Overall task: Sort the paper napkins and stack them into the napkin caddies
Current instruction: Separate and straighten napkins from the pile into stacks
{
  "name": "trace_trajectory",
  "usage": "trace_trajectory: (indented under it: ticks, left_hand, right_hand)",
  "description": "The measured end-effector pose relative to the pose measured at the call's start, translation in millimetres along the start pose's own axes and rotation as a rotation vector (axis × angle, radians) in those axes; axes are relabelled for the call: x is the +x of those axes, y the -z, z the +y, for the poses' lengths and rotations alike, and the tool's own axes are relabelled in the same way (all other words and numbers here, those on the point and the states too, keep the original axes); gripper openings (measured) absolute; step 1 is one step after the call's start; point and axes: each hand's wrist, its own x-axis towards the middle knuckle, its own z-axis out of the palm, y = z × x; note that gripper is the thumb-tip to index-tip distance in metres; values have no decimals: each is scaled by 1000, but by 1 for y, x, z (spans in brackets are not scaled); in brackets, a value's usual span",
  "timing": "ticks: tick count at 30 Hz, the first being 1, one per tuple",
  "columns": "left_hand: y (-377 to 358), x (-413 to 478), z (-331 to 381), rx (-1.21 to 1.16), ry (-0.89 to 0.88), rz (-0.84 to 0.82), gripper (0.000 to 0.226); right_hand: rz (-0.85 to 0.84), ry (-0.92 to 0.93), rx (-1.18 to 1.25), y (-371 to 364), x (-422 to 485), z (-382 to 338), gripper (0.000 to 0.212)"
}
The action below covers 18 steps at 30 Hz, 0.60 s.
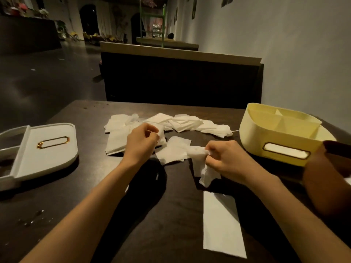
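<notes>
Head: napkins point(187, 122), dark table point(62, 211), dim hall point(49, 69)

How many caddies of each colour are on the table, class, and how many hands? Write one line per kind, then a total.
White caddy: 1
Yellow caddy: 1
Hands: 2, the left hand pinching a napkin, the right hand gripping a crumpled napkin
Total: 4
</notes>
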Motion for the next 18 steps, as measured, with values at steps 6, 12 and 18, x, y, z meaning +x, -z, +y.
trace_trajectory:
  ticks: [6,12,18]
  left_hand:
    - [-6,-4,3,0,10,-19,15]
    - [-7,-7,4,9,24,-48,13]
    - [-10,-9,2,27,25,-85,13]
  right_hand:
    - [-246,16,35,17,-93,-18,12]
    - [-506,29,-70,13,-128,-25,103]
    - [-362,137,-158,6,-139,-37,78]
